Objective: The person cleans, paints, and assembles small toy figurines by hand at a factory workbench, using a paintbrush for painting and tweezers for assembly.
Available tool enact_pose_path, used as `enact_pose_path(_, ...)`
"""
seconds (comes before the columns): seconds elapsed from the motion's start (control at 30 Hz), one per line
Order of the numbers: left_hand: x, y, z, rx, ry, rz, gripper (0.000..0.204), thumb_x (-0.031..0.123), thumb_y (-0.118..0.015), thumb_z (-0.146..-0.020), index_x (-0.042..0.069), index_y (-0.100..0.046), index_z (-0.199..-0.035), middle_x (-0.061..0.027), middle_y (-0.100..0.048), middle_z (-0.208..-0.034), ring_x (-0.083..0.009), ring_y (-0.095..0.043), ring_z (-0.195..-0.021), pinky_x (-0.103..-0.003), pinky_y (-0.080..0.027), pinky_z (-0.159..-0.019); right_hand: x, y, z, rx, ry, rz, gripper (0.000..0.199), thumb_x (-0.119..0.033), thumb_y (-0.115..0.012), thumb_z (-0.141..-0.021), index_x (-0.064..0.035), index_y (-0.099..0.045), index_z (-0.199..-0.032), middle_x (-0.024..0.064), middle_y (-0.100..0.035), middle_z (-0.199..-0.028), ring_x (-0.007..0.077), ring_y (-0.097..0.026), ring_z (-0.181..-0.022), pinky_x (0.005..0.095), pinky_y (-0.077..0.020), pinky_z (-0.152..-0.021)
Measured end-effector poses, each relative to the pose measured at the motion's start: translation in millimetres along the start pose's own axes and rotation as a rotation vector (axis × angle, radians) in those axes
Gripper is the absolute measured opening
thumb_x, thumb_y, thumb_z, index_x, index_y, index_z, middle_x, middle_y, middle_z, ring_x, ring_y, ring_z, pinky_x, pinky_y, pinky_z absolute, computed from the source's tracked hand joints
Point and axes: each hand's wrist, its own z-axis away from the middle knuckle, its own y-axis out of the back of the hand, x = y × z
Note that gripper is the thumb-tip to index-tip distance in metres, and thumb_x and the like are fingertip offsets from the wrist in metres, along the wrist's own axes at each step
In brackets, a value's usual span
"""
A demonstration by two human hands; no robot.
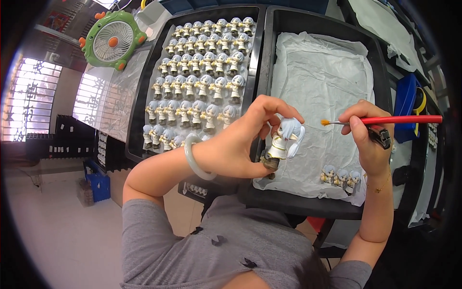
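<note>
My left hand (228, 144), with a pale bangle at the wrist, grips a small figurine (277, 147) between thumb and fingers. It has light-blue hair, white clothes and dark boots, and is held upright over the right tray's paper. My right hand (370, 151) is closed around a red-handled paintbrush (409, 119). Its orange bristles point left toward the figurine, a gap apart from it. A small black object (379, 137) also sits in the right hand; its kind is unclear. Below that hand, several similar figurines (341, 177) stand in the tray's near right corner.
A black tray (260, 33) on the left carries rows of matching figurines (197, 62). White crumpled paper (322, 72) lines the black right tray (308, 17). Beyond the left tray stands a green fan (113, 41). A blue holder (407, 103) with yellow-rimmed tape is at the right.
</note>
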Motion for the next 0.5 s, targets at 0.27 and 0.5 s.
enact_pose_path(0.27, 4.4, 2.8, 0.9, 0.048, -0.182, -0.847, 0.062, 0.021, -0.067, -0.051, 0.002, -0.045, -0.106, -0.0123, -0.043, -0.093, -0.0252, -0.044, -0.084, -0.031, -0.036, -0.070, -0.2, -1.4, 0.0, -0.005, -0.012, 0.012, 0.011, -0.006, -0.051, -0.073, -0.0005, -0.060, -0.071, 0.0044, -0.057, -0.063, 0.0087, -0.057, -0.055, 0.0189, -0.0413, -0.051)
enact_pose_path(0.5, 3.9, 0.3, 0.7, 0.133, -0.228, -0.943, 0.059, 0.030, -0.067, -0.050, 0.002, -0.048, -0.099, -0.0112, -0.045, -0.083, -0.0262, -0.045, -0.074, -0.031, -0.033, -0.064, -2.7, -2.7, 0.5, -0.021, -0.001, 0.044, 0.011, -0.006, -0.051, -0.072, -0.0001, -0.060, -0.070, 0.0052, -0.057, -0.062, 0.0087, -0.056, -0.054, 0.0187, -0.0410, -0.050)
